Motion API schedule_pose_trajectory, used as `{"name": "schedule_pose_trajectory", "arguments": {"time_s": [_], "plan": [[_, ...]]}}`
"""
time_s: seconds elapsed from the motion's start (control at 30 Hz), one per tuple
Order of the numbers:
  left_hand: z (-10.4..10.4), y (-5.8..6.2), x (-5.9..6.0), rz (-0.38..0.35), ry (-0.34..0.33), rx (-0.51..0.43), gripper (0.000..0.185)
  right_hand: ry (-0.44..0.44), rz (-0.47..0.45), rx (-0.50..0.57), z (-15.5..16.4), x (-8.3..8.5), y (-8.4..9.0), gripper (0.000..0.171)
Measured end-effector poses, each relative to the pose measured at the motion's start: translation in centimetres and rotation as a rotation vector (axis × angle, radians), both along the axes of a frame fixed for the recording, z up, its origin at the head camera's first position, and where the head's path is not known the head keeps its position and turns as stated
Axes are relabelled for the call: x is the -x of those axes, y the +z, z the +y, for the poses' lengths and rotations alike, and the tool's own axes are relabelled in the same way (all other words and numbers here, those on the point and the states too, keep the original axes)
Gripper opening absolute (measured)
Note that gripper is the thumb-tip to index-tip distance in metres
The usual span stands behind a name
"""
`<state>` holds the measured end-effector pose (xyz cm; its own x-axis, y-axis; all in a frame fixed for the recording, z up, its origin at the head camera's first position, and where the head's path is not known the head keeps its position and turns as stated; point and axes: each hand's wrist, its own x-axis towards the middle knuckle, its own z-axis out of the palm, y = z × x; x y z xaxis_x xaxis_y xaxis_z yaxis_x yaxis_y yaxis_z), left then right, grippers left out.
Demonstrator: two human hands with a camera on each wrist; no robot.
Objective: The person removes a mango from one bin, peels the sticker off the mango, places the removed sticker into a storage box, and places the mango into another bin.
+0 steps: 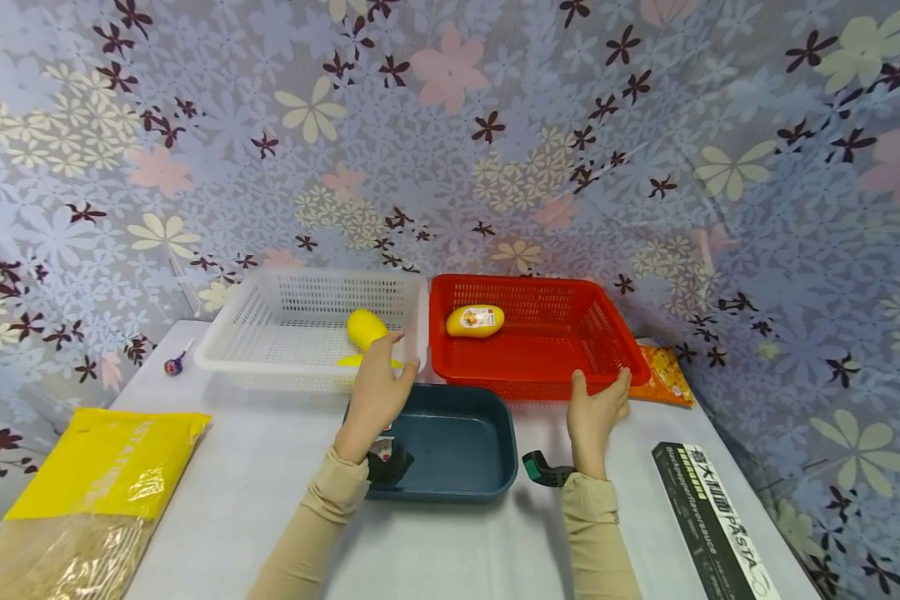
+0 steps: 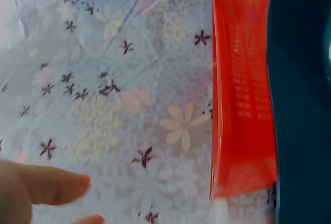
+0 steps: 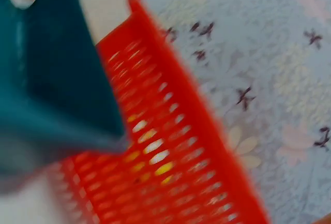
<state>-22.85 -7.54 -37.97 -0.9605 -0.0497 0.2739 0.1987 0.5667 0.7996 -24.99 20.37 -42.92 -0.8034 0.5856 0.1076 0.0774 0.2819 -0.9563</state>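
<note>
In the head view my left hand [image 1: 378, 392] hovers over the left end of a dark teal bin [image 1: 457, 493], its fingers near the front rim of a white basket [image 1: 262, 367]. Fingers and thumb are apart, with nothing between them. A small black item [image 1: 392, 467] lies in the bin, partly hidden by my wrist. My right hand [image 1: 596, 417] is at the front right corner of a red basket [image 1: 525, 385]; whether its fingertips touch the rim is unclear. The red basket contains a labelled yellow mango-like fruit [image 1: 461, 323]. Another yellow fruit [image 1: 365, 327] sits in the white basket above a slim yellow piece [image 1: 350, 360].
At left lies a yellow-topped bag [image 1: 97, 475], with a lollipop [image 1: 174, 365] behind it. To the right are a black-and-white pasta box [image 1: 708, 517] and an orange packet [image 1: 663, 379] beside the red basket. A flowered cloth [image 1: 450, 167] hangs behind the table.
</note>
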Motion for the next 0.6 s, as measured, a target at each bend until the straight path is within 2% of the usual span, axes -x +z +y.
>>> {"name": "schedule_pose_trajectory", "arguments": {"time_s": [0.2, 0.3, 0.47, 0.53, 0.6], "plan": [[2.5, 0.7, 3.3, 0.055, -0.15, 0.022, 0.05, 0.003, 0.063, -0.088, 0.7, 1.2, -1.9, 0.087], [3.8, 0.9, 5.2, 0.051, -0.208, 0.025, 0.05, 0.008, 0.082, -0.107, 1.0, 1.5, -2.5, 0.089], [5.9, 1.6, 8.5, -0.031, -0.271, 0.016, 0.051, -0.002, 0.093, -0.13, 1.1, 2.0, -2.9, 0.091], [6.4, 1.8, 9.8, -0.084, -0.296, -0.025, 0.05, -0.011, 0.097, -0.141, 0.9, 2.2, -3.0, 0.091], [6.7, 2.0, 11.1, -0.139, -0.331, -0.113, 0.048, -0.017, 0.1, -0.145, 0.7, 2.3, -3.2, 0.091]]}}
